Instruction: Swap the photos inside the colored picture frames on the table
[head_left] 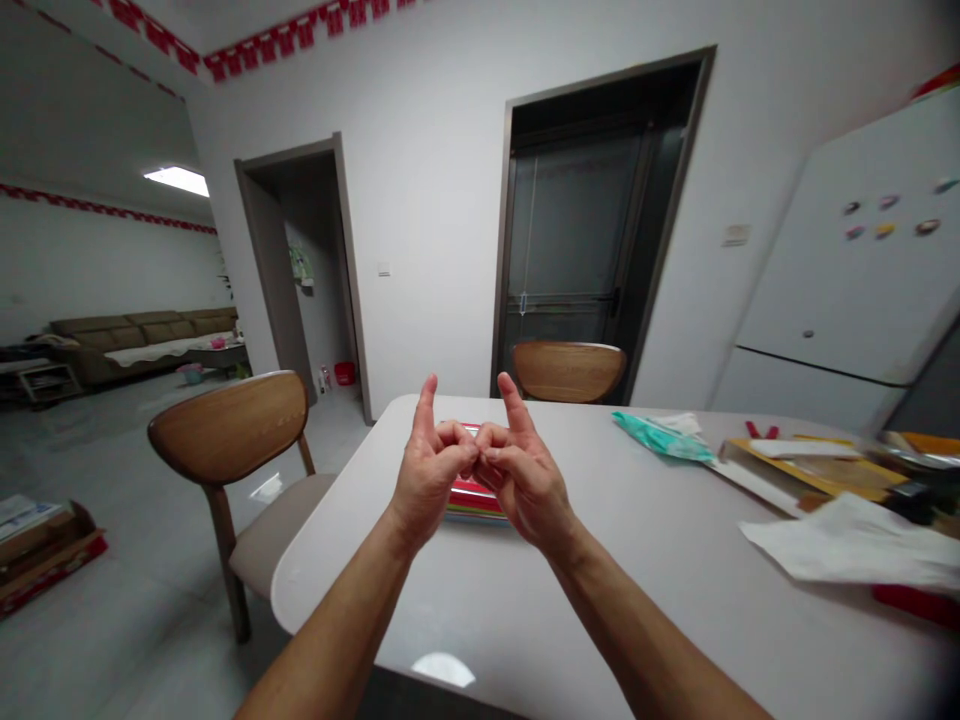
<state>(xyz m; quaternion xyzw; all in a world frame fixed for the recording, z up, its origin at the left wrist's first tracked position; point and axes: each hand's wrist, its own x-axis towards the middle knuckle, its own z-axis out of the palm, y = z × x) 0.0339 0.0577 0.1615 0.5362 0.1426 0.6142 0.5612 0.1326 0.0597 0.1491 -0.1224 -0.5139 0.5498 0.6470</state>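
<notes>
My left hand (431, 470) and my right hand (521, 470) are raised together above the white table (600, 560). Each has one finger pointing up and the other fingers curled, with the fingertips of both hands pinched together between them. Whether they hold anything there is too small to make out. Just behind and under the hands lies a stack of coloured paper (472, 497), red on top, flat on the table.
A wooden chair (232, 440) stands at the table's left edge and another chair (568, 370) at the far side. A teal packet (660, 435), a yellow-edged box (810, 465) and a white sheet (855, 545) lie to the right. A white fridge (862, 280) stands behind.
</notes>
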